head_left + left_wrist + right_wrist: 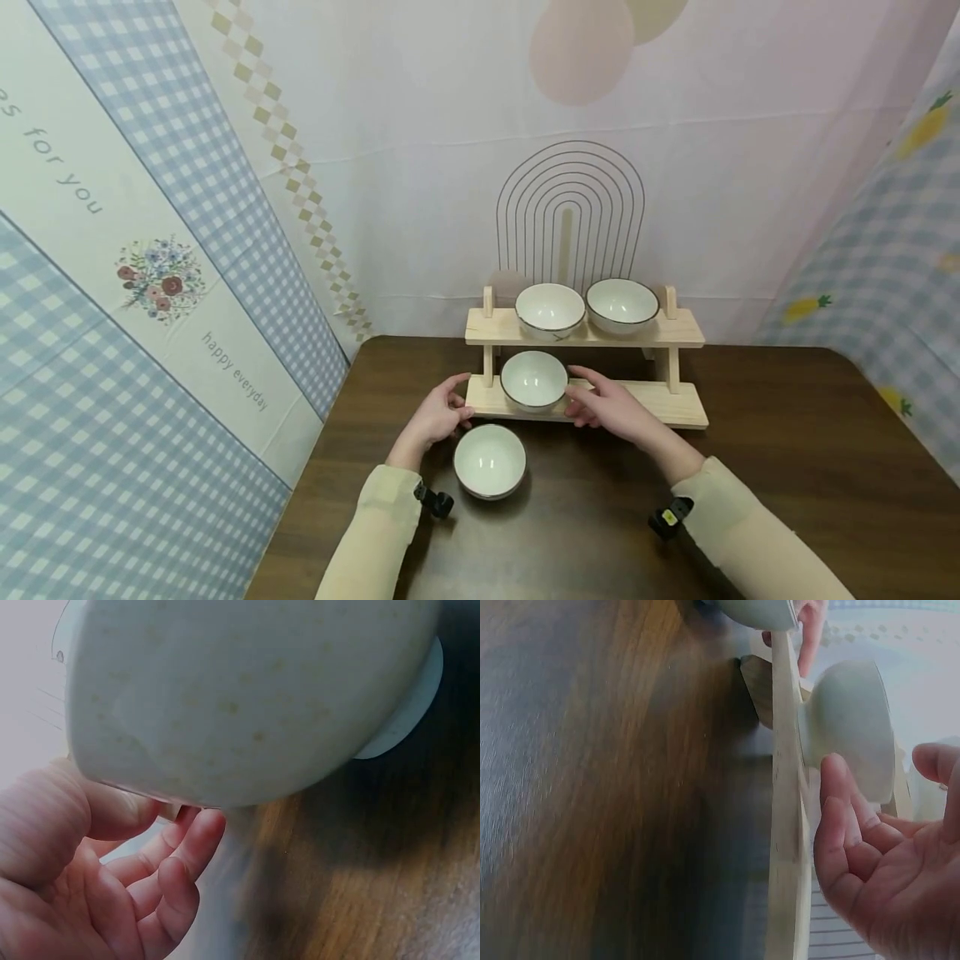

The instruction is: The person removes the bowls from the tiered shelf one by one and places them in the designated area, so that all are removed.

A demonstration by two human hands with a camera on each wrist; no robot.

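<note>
A two-tier wooden rack [637,400] stands on the table. On its lower tier sits a white bowl [535,379] with a dark rim. My left hand [438,414] holds the left end of that tier, its thumb toward the front; in the left wrist view a bit of wood [172,812] shows between thumb and fingers. From the right, my right hand [611,408] touches the lower-tier bowl, also seen as a bowl [851,727] in the right wrist view, with fingertips at its side and the thumb held away. Another white bowl [490,462] stands on the table near my left wrist.
Two more white bowls, a left one [550,308] and a right one [622,304], sit side by side on the upper tier. Behind the brown wooden table [585,533] hangs a pale printed cloth [420,208]. Checked cloth [165,400] runs along the left side.
</note>
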